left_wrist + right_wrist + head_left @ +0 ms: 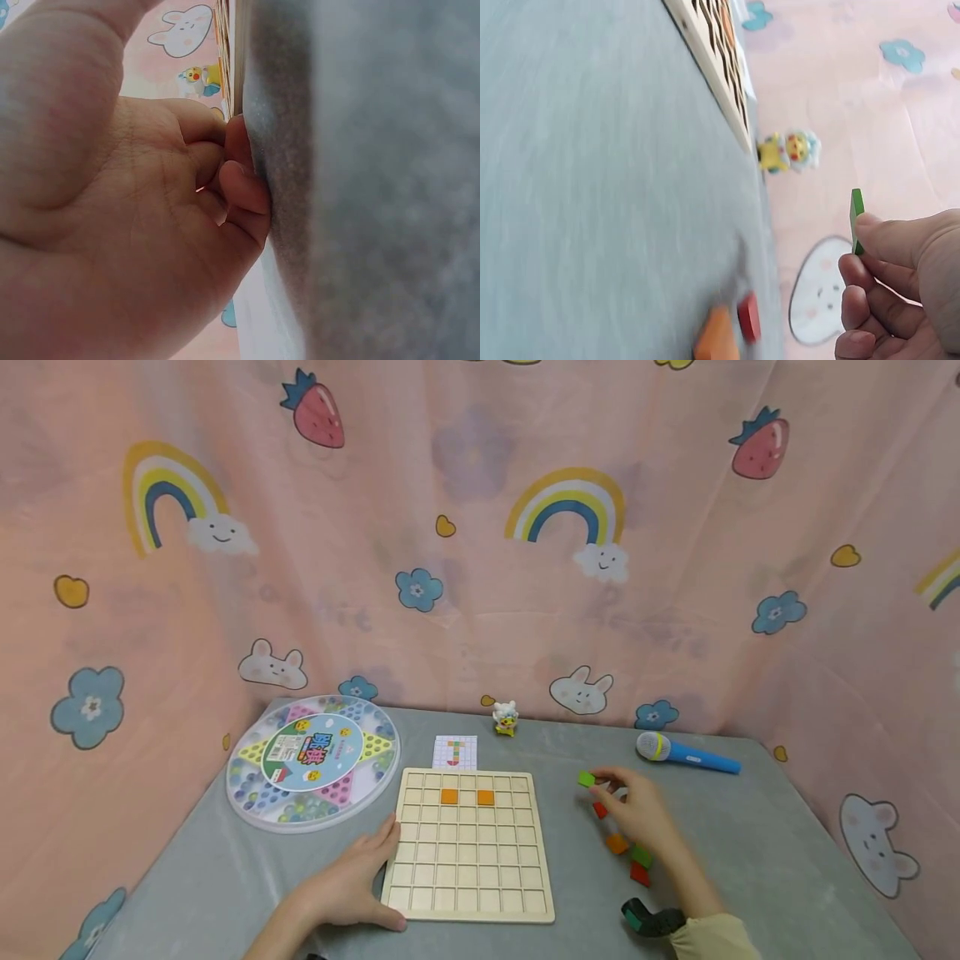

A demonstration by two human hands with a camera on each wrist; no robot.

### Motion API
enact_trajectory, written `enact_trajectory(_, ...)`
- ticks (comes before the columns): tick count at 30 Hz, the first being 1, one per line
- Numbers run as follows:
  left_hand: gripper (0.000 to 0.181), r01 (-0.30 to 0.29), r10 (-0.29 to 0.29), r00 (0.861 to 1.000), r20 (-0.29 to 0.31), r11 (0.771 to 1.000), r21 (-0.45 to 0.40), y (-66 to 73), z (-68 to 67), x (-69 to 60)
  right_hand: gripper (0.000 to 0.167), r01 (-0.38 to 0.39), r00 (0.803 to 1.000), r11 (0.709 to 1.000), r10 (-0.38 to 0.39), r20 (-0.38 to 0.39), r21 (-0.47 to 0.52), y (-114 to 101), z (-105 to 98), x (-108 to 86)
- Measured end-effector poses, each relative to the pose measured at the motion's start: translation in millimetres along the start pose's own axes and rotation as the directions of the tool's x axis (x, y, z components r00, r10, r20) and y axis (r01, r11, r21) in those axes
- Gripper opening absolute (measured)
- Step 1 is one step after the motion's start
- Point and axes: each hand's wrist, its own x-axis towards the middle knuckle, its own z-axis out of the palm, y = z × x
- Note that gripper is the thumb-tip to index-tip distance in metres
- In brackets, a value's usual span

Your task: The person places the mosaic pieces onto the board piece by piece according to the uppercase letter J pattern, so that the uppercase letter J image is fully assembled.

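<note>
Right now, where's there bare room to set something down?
Bare table lies between the wooden board and the loose tiles, and right of the right forearm, below the microphone. Crowded: the board's left edge, by the left hand, and the tiles near the right hand.

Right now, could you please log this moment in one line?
left hand: touches wooden board | right hand: pinches green tile | on board: two orange tiles

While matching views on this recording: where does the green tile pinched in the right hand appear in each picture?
Head: the green tile is right of centre, below mid-height, at the fingertips of the right hand.
Left wrist: not in this picture.
Right wrist: right of centre, slightly below mid-height, nearly edge-on.
Shared landmark: the small figurine, near centre in head, upper left in left wrist, right of centre in right wrist.
</note>
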Motion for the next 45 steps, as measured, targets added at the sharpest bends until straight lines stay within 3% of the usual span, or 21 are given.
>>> enact_trajectory(15,0.133,-0.016,0.016,1.000,-0.013,1.000,0.000,-0.8,1.2,-1.1,0.022,0.104,0.993,0.993,-0.107,0.050,0.050,-44.0,60.4,15.4)
enact_trajectory(21,0.136,-0.025,0.025,0.999,-0.025,1.000,-0.001,-9.6,4.0,2.6,0.020,0.142,0.986,0.985,-0.150,0.076,0.100,-57.8,78.8,17.3)
enact_trajectory(33,0.135,-0.008,0.008,1.000,-0.012,1.000,-0.020,-5.8,2.0,1.2,0.019,0.117,0.982,0.985,-0.133,0.131,0.125,-85.3,97.5,25.8)
enact_trajectory(38,0.137,-0.016,0.015,1.000,-0.023,1.000,-0.020,-9.8,4.2,2.1,0.020,0.154,0.973,0.981,-0.172,0.156,0.122,-92.7,104.1,29.4)
enact_trajectory(45,0.135,-0.008,0.008,1.000,-0.011,1.000,-0.005,-7.1,2.8,1.2,0.021,0.142,0.961,0.981,-0.169,0.217,0.132,-102.3,109.2,36.7)
